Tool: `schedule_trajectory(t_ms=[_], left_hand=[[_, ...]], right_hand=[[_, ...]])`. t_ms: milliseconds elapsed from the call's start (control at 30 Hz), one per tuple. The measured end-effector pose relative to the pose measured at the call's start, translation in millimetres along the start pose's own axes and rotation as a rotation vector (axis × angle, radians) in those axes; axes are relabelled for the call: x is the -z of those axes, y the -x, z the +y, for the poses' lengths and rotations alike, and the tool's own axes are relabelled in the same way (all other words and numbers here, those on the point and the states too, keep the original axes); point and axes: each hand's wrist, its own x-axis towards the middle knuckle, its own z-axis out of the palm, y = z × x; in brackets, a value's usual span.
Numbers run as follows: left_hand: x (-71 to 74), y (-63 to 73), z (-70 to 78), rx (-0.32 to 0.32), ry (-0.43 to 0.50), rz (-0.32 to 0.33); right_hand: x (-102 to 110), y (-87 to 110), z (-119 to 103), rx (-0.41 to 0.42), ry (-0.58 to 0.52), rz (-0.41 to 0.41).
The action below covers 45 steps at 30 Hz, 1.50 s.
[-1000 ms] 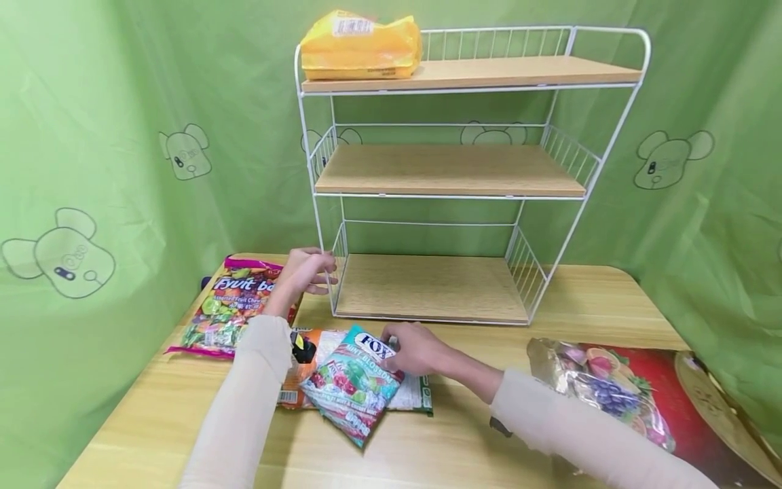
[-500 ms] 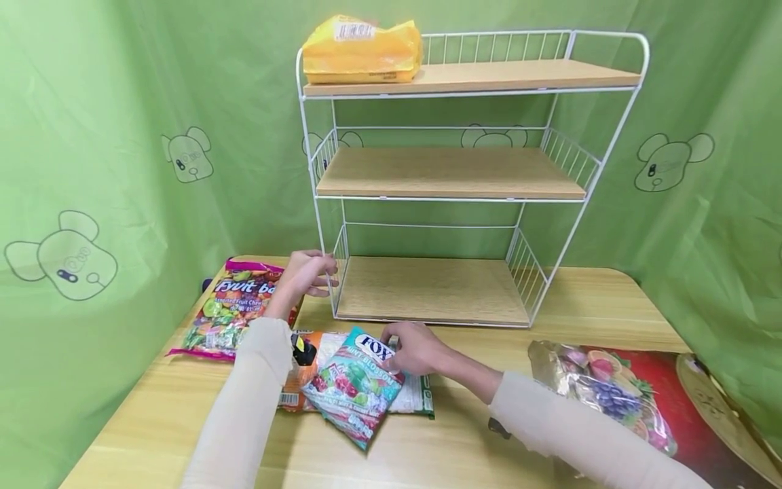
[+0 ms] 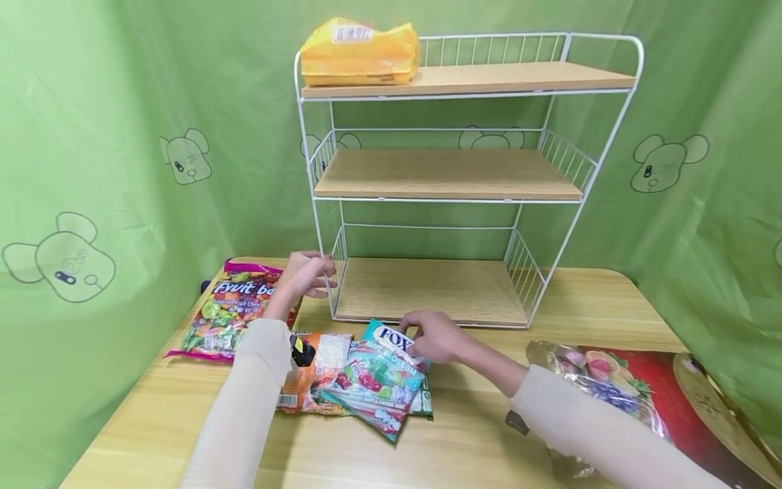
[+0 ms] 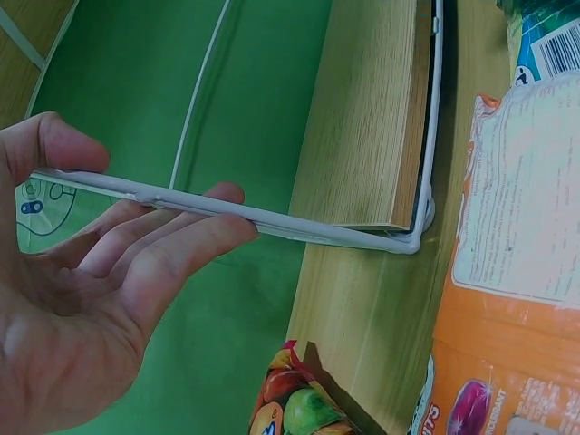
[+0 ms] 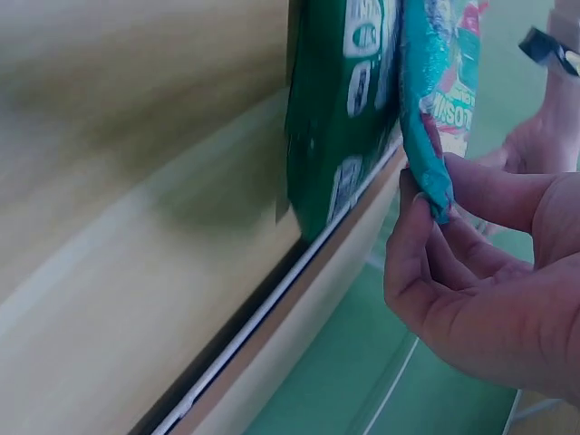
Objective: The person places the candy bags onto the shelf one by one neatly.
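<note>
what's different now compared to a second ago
The right hand has moved to the right, carrying the FOX Mint Blossom bag with it by its top corner, so more of the orange bag underneath shows. Nothing was let go. The left hand stays on the white rack's post, and the fruit chews bag and yellow bag are where they were.

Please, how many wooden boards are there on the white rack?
3: the top board, bearing the yellow bag at its left end; the middle board; the bottom board. None seems hidden.
</note>
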Motion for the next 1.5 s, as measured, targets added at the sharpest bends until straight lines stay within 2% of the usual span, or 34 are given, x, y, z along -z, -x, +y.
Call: schedule_trajectory(t_ms=[300,633,833,967,1267,1500], left_hand=[[0.9,-0.6,-3.8,0.007,0.011,-0.002],[1.2,-1.6,0.8,0.008,0.006,-0.005],[1.1,-1.7,0.7,0.01,0.006,0.001],[1.2,-1.1,0.1,0.007,0.005,0.001],[1.8,0.0,0.6,0.004,0.002,-0.001],[1.4,-0.3,0.6,0.005,0.004,-0.006]], right_hand=[[25.8,7.1,23.2,-0.026,0.053,0.023],[52.4,22.0,48.6,-0.056,-0.013,0.031],[52.6,26.8,60.0,-0.069,-0.025,0.046],[49.3,27.5,62.9,-0.064,0.016,0.046],[54.6,32.7,68.4,-0.154,0.174,-0.001],[60.1,48.1,76.4,-0.286,0.142,-0.11]])
